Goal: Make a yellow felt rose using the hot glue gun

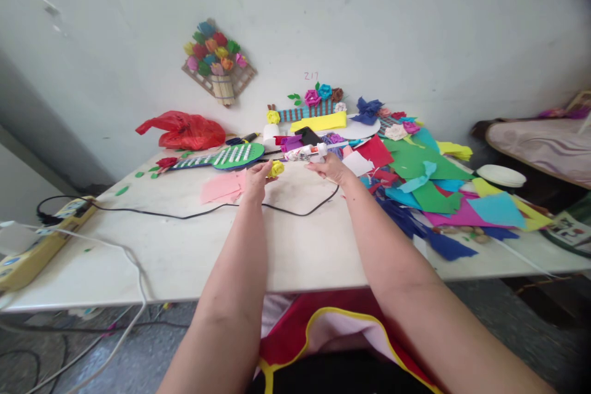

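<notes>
My left hand [259, 180] is closed around a small yellow paper flower [276, 168], which shows at the fingertips. In my right hand [333, 171] is a white hot glue gun [302, 153], its body pointing left toward the flower. A black cord [302, 214] trails from beneath my right hand across the table to the left. Pink paper sheets [220, 187] lie flat beside my left hand. Behind them rests a green guitar-shaped craft [239, 156] with white strips and a red paper flower [167, 162] at its narrow end.
Coloured paper scraps [429, 166] cover the table's right side. A red plastic bag [184, 131] and a flower-decorated craft fence [300, 112] stand along the wall. A yellow power strip [48, 240] with cables sits on the left, and a white lid-like dish [501, 175] is at the right.
</notes>
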`<control>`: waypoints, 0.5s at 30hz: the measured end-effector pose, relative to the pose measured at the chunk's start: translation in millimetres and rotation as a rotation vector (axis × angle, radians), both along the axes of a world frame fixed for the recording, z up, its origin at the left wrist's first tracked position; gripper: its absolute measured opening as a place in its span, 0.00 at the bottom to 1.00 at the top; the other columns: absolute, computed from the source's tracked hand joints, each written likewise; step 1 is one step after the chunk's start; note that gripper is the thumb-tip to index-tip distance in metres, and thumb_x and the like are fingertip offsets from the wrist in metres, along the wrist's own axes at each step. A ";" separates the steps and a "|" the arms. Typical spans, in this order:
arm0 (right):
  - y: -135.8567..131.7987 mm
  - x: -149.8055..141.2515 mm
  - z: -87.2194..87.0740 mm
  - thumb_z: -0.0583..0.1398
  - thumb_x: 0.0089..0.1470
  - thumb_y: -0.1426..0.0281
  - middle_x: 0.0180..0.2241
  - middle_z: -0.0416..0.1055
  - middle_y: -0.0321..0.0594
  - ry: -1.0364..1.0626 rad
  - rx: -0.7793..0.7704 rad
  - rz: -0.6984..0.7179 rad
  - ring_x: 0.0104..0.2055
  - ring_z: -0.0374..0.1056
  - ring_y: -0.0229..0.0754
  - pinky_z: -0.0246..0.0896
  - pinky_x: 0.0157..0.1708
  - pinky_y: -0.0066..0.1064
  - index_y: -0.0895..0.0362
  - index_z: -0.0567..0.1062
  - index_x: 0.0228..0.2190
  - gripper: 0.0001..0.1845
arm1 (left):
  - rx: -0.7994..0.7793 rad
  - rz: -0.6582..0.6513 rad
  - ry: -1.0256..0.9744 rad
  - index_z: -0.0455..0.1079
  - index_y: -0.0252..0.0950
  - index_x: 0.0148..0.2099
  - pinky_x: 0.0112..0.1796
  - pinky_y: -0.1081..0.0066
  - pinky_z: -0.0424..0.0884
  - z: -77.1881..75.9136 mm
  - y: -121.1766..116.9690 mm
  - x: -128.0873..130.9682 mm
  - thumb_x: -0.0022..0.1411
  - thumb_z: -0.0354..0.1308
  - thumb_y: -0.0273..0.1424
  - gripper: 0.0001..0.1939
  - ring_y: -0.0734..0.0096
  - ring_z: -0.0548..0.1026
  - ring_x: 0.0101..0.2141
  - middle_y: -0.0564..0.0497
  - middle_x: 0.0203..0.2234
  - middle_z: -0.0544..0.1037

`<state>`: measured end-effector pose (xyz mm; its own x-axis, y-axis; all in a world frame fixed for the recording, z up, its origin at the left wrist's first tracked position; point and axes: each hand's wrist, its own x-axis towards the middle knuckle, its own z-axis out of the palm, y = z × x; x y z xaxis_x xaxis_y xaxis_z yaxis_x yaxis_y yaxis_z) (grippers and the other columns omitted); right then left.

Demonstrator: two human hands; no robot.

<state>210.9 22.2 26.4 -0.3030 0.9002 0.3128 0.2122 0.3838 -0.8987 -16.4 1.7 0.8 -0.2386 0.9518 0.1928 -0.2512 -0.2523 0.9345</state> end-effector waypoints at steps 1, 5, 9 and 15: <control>0.6 0.1 -0.9 0.68 0.39 0.57 0.14 0.58 0.29 0.030 -0.005 0.013 0.17 0.52 0.31 0.48 0.19 0.28 0.56 0.67 0.20 0.19 | -0.005 0.001 -0.001 0.75 0.33 0.30 0.31 0.69 0.76 0.6 -0.5 0.4 0.38 0.73 0.48 0.25 0.69 0.76 0.30 0.48 0.28 0.78; 2.5 -0.4 -3.0 0.69 0.37 0.57 0.14 0.59 0.29 0.083 -0.011 0.022 0.16 0.51 0.30 0.46 0.18 0.27 0.56 0.67 0.20 0.20 | -0.014 0.013 -0.002 0.75 0.33 0.29 0.30 0.69 0.75 2.0 -1.4 1.2 0.37 0.74 0.49 0.26 0.70 0.76 0.29 0.48 0.27 0.78; 2.5 -1.1 -3.2 0.70 0.36 0.56 0.14 0.60 0.30 0.096 -0.023 0.032 0.17 0.52 0.30 0.47 0.17 0.27 0.56 0.67 0.20 0.21 | -0.008 0.007 -0.009 0.75 0.33 0.29 0.30 0.68 0.75 0.0 0.5 0.0 0.34 0.74 0.48 0.26 0.69 0.76 0.29 0.48 0.27 0.78; -2.2 -2.1 -0.5 0.70 0.35 0.54 0.13 0.59 0.29 0.147 -0.032 0.026 0.16 0.51 0.30 0.47 0.17 0.26 0.56 0.67 0.20 0.23 | 0.018 -0.012 -0.033 0.76 0.34 0.30 0.31 0.68 0.75 -1.9 2.1 -2.0 0.32 0.74 0.48 0.26 0.67 0.77 0.31 0.47 0.29 0.79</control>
<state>208.8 20.0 25.9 -0.2796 0.9028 0.3268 0.0676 0.3581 -0.9312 -18.4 3.9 -1.2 -0.2335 0.9510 0.2025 -0.2854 -0.2661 0.9207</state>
